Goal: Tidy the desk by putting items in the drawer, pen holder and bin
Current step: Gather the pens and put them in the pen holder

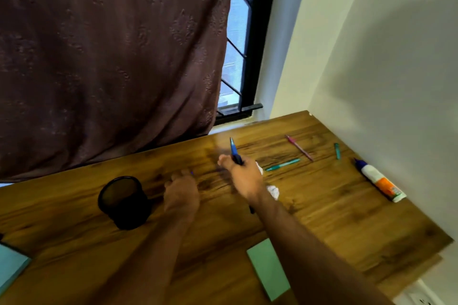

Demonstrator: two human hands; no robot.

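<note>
While right hand grips it, blue pen points up-away.

No readable text, brand, number or sign anywhere. Showing only an orange and green label on the glue bottle, lying near the right edge of the worktop, with print too small and blurred for making out any word.
</note>
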